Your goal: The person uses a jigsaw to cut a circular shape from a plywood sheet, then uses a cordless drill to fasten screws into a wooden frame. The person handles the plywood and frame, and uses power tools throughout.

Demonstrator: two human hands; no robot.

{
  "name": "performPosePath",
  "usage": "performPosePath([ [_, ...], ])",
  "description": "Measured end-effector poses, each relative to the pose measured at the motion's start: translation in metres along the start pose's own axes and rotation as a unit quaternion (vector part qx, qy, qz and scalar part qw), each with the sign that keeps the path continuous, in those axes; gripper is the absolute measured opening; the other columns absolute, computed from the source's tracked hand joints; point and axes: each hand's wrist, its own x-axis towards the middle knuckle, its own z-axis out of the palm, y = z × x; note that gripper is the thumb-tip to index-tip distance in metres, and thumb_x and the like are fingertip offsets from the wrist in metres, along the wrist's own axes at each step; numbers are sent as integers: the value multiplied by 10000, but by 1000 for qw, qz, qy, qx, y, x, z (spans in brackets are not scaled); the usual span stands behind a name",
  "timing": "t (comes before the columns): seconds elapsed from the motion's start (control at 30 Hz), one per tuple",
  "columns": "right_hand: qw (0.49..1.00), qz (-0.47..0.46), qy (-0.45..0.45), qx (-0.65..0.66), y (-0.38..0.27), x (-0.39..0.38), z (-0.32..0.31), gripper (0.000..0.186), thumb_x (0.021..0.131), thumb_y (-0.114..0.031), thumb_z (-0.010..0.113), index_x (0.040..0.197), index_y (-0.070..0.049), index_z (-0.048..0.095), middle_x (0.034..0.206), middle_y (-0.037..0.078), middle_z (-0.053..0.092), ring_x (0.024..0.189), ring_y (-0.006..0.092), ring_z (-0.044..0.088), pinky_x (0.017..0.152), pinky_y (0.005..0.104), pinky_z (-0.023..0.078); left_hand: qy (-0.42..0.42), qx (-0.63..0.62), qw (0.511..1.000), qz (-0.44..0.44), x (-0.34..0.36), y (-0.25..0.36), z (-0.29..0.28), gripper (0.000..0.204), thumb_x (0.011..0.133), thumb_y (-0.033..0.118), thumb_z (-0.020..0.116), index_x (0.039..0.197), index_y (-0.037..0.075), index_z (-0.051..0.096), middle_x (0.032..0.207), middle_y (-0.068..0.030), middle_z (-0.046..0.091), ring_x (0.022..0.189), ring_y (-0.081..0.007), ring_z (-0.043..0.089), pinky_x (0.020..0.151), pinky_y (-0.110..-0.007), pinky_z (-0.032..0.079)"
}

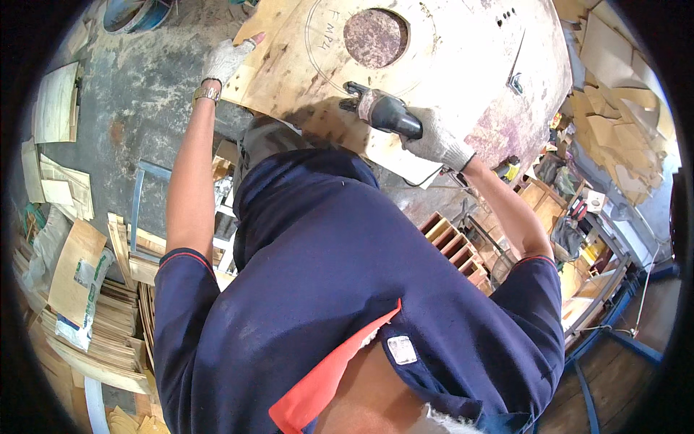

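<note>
A large plywood sheet [278,61] lies in front of me, with a drawn circle and pencil marks on it. Inside the circle is a round opening [376,37]. My left hand [228,61], in a white knit glove with a bare thumb tip, grips the sheet's left edge; its other fingers are partly hidden. My right hand [437,137], also gloved, is closed around a black handheld power tool [390,114], which looks like a jigsaw. The tool rests over the near part of the sheet, close to the drawn circle. Its underside is hidden.
A blue bucket [137,13] stands at the far left. Stacked wooden strips [108,318] and plywood offcuts [56,105] lie left. To the right are piled brown sheet scraps [614,130], a slotted wooden rack [455,246] and a cluttered bench [589,267]. A small metal-and-black object [515,84] sits on the sheet.
</note>
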Motion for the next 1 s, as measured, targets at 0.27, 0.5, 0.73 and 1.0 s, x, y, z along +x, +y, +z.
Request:
performPosePath([
  [0.27, 1000, -10, 13, 22, -4, -2, 6, 169, 764, -95, 667, 920, -30, 662, 710, 153, 659, 629, 203, 638, 608, 367, 496, -16, 6, 1000, -16, -2, 4, -1, 873, 735, 825, 621, 997, -1, 730, 791, -134, 707, 705, -229, 651, 668, -383, 495],
  [0.5, 995, 8, 15, 94, -6, -1, 11, 204, 773, -104, 668, 956, -14, 666, 718, 153, 663, 625, 172, 620, 606, 360, 497, 14, -1, 1000, 13, -11, 9, -2, 851, 748, 828, 607, 841, -13, 704, 633, -93, 613, 584, -211, 568, 577, -381, 443],
  [0.73, 994, 12, 27, 101, -13, 0, 14, 218, 778, -110, 677, 968, -4, 661, 698, 132, 647, 627, 146, 577, 608, 351, 494, 3, -16, 1000, -12, -24, 16, -4, 871, 719, 843, 618, 709, -26, 681, 503, -109, 582, 505, -229, 624, 535, -370, 485],
  [1.0, 994, 40, 11, 103, -25, 0, 16, 205, 785, -98, 674, 966, -5, 653, 710, 108, 656, 643, 136, 580, 610, 341, 492, 6, 7, 1000, -19, -14, 7, 0, 879, 735, 807, 643, 873, -59, 701, 635, -128, 622, 595, -227, 583, 585, -399, 466],
])
